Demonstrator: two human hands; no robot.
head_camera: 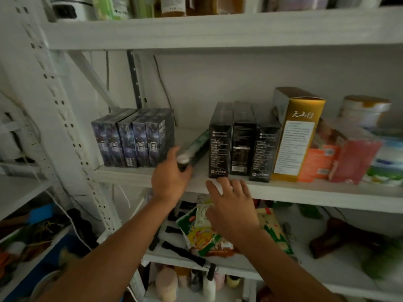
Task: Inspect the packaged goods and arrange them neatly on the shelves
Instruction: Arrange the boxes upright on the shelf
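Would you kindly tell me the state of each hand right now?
Left hand: grips the near end of the long dark green package.
Right hand: open, fingers spread, holding nothing.

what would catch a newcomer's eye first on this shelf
The left hand grips a dark green package lying on the shelf between the blue boxes and black boxes. The right hand spreads open below the black boxes; a tall gold box stands at their right.
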